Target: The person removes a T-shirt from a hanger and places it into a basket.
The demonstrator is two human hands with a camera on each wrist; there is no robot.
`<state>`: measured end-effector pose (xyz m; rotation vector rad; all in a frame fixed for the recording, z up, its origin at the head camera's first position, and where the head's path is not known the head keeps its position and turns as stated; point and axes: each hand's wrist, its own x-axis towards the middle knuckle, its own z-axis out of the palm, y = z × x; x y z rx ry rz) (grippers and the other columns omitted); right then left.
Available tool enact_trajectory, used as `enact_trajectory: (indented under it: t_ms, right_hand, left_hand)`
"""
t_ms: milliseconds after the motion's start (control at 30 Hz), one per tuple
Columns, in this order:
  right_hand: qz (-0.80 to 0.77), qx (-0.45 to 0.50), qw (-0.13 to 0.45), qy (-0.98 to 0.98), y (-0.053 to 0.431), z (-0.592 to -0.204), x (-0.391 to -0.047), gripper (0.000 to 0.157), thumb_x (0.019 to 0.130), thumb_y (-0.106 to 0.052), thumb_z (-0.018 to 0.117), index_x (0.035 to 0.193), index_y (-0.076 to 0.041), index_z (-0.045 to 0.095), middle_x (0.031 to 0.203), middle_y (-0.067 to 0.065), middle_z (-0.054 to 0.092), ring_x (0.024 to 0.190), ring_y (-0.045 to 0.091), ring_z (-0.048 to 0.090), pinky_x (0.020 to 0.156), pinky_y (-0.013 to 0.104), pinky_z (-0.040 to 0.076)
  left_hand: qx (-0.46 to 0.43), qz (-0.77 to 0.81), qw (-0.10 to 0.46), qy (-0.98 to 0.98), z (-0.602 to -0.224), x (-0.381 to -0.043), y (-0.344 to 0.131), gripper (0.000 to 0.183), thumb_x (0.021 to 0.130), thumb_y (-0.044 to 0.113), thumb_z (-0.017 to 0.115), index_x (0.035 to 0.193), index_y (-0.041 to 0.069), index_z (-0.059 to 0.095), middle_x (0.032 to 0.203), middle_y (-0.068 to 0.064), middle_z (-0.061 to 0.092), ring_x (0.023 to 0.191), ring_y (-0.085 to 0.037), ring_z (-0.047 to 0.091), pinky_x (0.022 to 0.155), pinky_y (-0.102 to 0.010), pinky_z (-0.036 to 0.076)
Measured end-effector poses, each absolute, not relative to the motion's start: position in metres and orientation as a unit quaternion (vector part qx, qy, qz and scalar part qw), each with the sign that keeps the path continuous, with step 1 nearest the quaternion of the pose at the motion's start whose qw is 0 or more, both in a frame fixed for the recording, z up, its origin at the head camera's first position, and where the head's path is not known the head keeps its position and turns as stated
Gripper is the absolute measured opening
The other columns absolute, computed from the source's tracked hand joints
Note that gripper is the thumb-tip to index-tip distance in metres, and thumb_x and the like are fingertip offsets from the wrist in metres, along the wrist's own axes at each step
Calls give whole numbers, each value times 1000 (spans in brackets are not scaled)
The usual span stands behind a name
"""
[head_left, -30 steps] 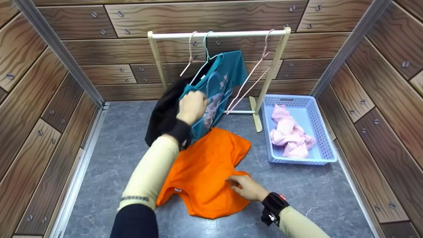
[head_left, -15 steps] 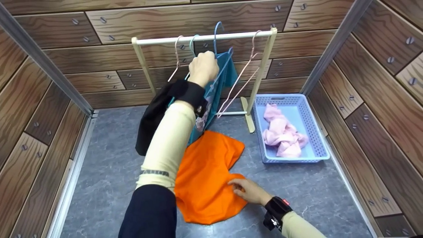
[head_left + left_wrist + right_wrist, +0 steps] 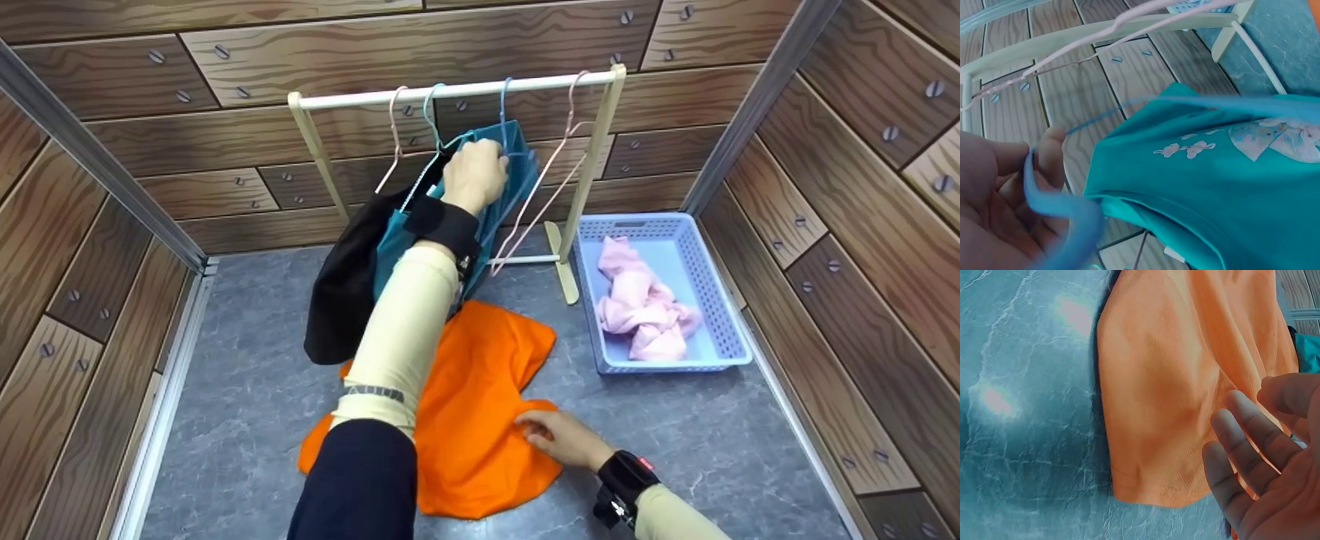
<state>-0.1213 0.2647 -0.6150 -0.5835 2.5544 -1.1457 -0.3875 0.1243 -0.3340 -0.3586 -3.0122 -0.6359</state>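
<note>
With the thumb and fingers of my left hand [image 3: 476, 172], I pinch a blue hanger [image 3: 1044, 202] just in front of a teal printed T-shirt [image 3: 1157, 174]. In the head view, the hook of that blue hanger [image 3: 504, 112] sits on the rack's white rod [image 3: 555, 82]; no garment is on it. The teal shirt hangs on a mint-green hanger [image 3: 429, 112]. My right hand [image 3: 562, 437] is relaxed over the lower right of an orange T-shirt [image 3: 480, 390] spread on the floor; its loosely bent fingers [image 3: 1230, 427] grip nothing.
A black garment [image 3: 341, 300] hangs at the rack's left, by a pink hanger [image 3: 396, 127]. Another pink hanger [image 3: 570, 112] hangs bare near the right post [image 3: 600, 150]. A blue basket [image 3: 712, 262] holds a crumpled pink cloth [image 3: 645, 300]. Wood-patterned walls [image 3: 225, 142] surround the floor.
My left hand has raised the blue hanger from in front of the teal shirt to above the rod, then lowered its hook onto the rod. My right hand has stayed by the orange shirt.
</note>
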Motion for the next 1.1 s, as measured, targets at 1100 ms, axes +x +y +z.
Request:
enact_trajectory:
  t_ms: [1100]
  right_hand:
    - [-121, -84, 54, 988, 177, -647, -149, 31, 78, -35, 79, 98, -12, 72, 121, 14, 56, 113, 37, 53, 70, 57, 51]
  left_hand:
    - [-139, -139, -190, -962, -468, -276, -23, 23, 98, 25, 54, 88, 16, 73, 86, -4, 70, 80, -24, 65, 73, -38, 53]
